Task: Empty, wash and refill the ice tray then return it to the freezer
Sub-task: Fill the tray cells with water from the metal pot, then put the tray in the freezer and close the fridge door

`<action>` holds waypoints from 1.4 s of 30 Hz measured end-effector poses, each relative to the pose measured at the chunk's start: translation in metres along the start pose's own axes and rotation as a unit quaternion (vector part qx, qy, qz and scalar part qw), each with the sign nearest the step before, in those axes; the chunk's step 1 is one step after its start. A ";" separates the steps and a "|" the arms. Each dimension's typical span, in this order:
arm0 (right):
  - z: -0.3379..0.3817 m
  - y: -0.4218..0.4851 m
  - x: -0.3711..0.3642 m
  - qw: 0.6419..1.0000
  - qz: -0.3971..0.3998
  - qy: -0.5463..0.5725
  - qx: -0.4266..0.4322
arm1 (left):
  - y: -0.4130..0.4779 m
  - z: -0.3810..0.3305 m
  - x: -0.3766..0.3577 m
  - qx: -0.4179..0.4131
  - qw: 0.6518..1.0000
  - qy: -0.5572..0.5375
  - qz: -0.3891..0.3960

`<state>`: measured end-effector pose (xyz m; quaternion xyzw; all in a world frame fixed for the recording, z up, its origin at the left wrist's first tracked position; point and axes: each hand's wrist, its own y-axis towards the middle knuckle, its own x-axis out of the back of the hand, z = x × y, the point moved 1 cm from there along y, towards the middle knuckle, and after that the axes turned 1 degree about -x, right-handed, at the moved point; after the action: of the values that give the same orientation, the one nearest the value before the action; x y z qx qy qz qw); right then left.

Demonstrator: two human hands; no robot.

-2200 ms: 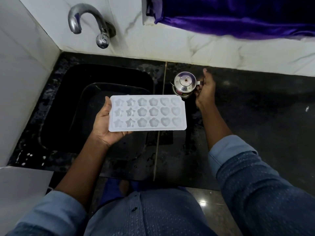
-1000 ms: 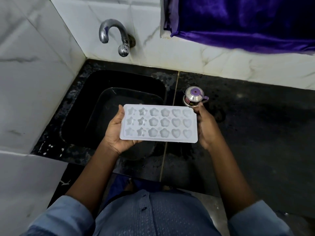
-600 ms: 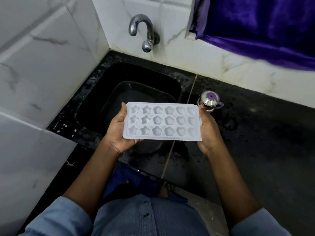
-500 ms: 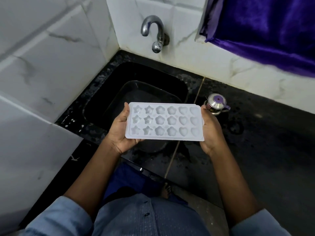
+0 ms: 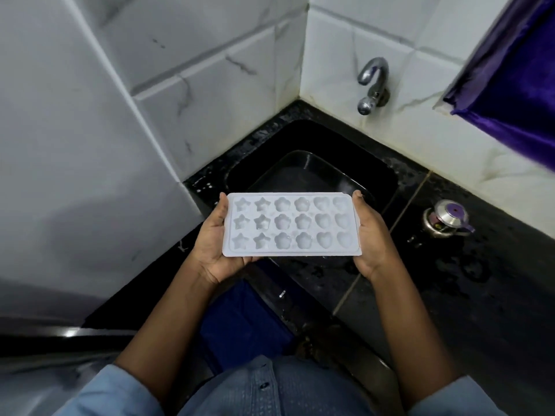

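A white ice tray [image 5: 291, 225] with star, flower and heart moulds is held level in front of me, its cells look filled with clear water. My left hand [image 5: 211, 244] grips its left end, thumb on the rim. My right hand [image 5: 371, 235] grips its right end the same way. The tray hovers over the near edge of a black sink [image 5: 315, 172].
A chrome tap [image 5: 371, 82] juts from the white tiled wall above the sink. A small steel jug [image 5: 446, 222] stands on the wet black counter [image 5: 480, 280] to the right. A purple cloth [image 5: 516, 85] hangs at upper right. A white tiled wall [image 5: 90, 145] stands close on the left.
My right hand left the steel jug and took the tray's right end. My view has swung left, so sink, tap and jug now sit further right.
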<state>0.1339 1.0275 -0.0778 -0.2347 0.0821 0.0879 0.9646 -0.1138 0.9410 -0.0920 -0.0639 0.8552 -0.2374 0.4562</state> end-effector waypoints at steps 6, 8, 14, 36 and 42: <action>-0.020 -0.020 -0.063 0.995 0.090 -0.002 -0.045 | -0.072 -0.015 0.039 -0.058 0.998 -0.030 -0.023; -0.025 -0.029 -0.080 0.993 0.108 -0.004 -0.046 | -0.093 -0.014 0.049 -0.073 0.996 -0.040 -0.027; -0.044 -0.051 -0.123 0.980 0.181 -0.025 -0.072 | -0.149 -0.009 0.081 -0.126 0.989 -0.056 -0.045; -0.109 -0.077 -0.274 0.865 0.440 -0.171 -0.169 | -0.297 0.049 0.141 -0.361 0.881 -0.213 -0.220; -0.127 -0.097 -0.310 0.809 0.510 -0.211 -0.203 | -0.328 0.079 0.144 -0.420 0.838 -0.248 -0.246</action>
<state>-0.1614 0.8429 -0.0845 -0.3254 -0.0353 0.6294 0.7048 -0.1678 0.5782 -0.0850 -0.5141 0.6872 0.0637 0.5093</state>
